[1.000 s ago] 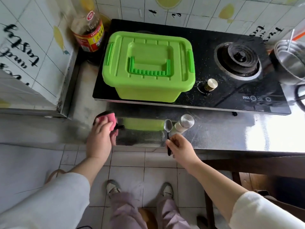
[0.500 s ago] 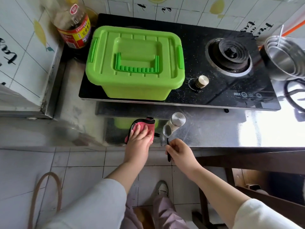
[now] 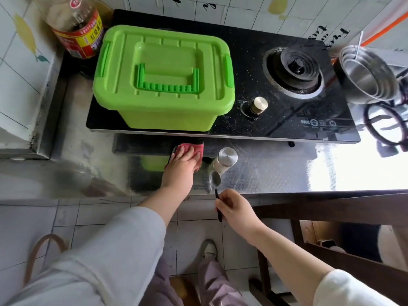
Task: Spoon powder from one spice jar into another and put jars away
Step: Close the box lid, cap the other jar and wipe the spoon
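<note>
A small spice jar (image 3: 224, 159) with a shiny metal lid stands on the steel counter (image 3: 287, 168) just in front of the stove. My right hand (image 3: 235, 209) holds a spoon (image 3: 215, 183) by its black handle, bowl up, right in front of the jar. My left hand (image 3: 182, 167) presses flat on a pink cloth (image 3: 196, 151) on the counter, directly left of the jar. A closed green plastic box (image 3: 163, 78) with a handle on its lid sits on the left side of the stove. No second jar is visible.
The black glass gas stove (image 3: 287, 102) has a burner (image 3: 294, 71) and a brass knob (image 3: 258, 106) on the right. A large sauce bottle (image 3: 77, 27) stands in the back left corner. Stacked steel bowls (image 3: 366, 76) sit at far right. A dark wooden frame (image 3: 331, 208) runs below the counter edge.
My left hand has slid the pink cloth to the right along the counter, from the left part to right beside the jar. My right hand keeps the spoon near the jar.
</note>
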A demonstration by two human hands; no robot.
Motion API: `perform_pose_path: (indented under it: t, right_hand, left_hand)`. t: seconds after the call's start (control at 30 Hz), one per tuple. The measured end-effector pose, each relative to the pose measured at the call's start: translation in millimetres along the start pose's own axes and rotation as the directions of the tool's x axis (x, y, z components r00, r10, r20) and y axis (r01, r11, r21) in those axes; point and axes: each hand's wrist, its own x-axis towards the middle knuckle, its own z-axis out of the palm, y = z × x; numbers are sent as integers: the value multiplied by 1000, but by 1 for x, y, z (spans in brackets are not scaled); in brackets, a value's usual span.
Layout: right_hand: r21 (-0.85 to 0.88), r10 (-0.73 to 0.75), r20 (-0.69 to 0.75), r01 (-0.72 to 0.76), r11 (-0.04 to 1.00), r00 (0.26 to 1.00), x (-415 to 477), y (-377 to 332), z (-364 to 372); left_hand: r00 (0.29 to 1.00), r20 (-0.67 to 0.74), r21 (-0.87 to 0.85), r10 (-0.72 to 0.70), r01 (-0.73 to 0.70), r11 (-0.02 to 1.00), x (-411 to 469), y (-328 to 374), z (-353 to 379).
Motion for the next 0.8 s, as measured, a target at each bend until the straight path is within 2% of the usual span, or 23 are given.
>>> perform_pose_path:
  t: [0.2,0.5,0.63,0.7,0.8]
  right_hand:
    - [39,-24,-5,25,999,1000,15,-20,10]
    - [6,35,-6,-35,999,999,33,-33,28]
    - [23,8,-7,-8,1000,1000,28,-32,22]
    - [21,-15,-14,16,1000,1000,26,-32,14]
    - [-18,-18,-13,18,1000,1000,23,-30,1]
  left_hand:
    - [989,-113,-22,-99,97,995,-21,-33,-6]
    - [941,-142,-44,-306,303,952,-73,-108,-42]
    - [903,-181,-60,-389,385,921,-69,-107,-38]
    - [917,-174,-72,-358,351,934,-62,-89,-27]
    - [964,-163,-77,-210,200,977,-55,-61,-12]
